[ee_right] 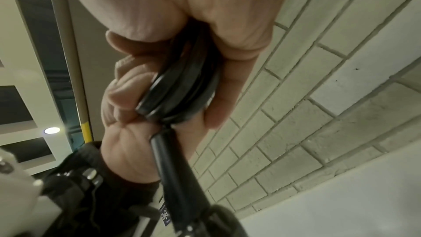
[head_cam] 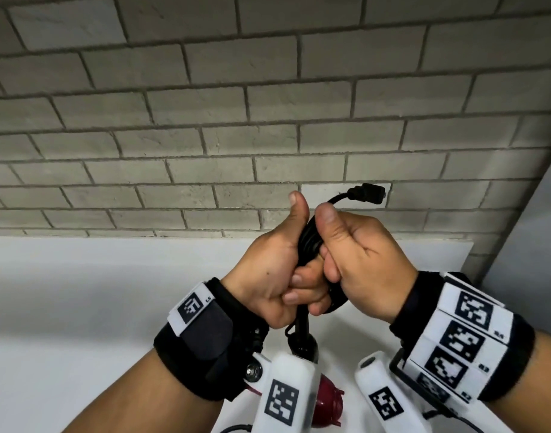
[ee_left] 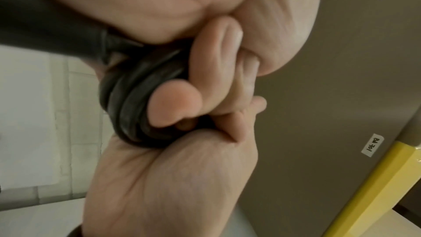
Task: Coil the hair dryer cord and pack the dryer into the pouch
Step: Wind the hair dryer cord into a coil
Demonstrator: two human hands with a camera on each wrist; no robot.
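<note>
In the head view, both hands meet at the centre of the frame, above a white table (head_cam: 80,292) and in front of a grey brick wall (head_cam: 205,104). The left hand (head_cam: 275,273) has its fingers curled round a bundle of black cord (head_cam: 308,242), thumb raised straight up on the bundle's left side. The right hand (head_cam: 361,257) grips the same bundle from the right, thumb pressed against the top of the loops and fingers folded over those of the left hand. The cord sits sandwiched between the two palms.

The plug (head_cam: 366,192) projects from the top of the bundle, toward the upper right, clear of both hands.

Below the hands, the cord's thick strain-relief sleeve runs down to the hair dryer (head_cam: 325,398), whose dark red body appears at the bottom centre of the frame, largely hidden behind the wrist-mounted cameras.

The left wrist view shows several stacked cord loops (ee_left: 127,100) with a fingertip (ee_left: 173,104) pressed on them. The right wrist view shows the coil (ee_right: 182,86) clamped between thumb and fingers at centre frame.
</note>
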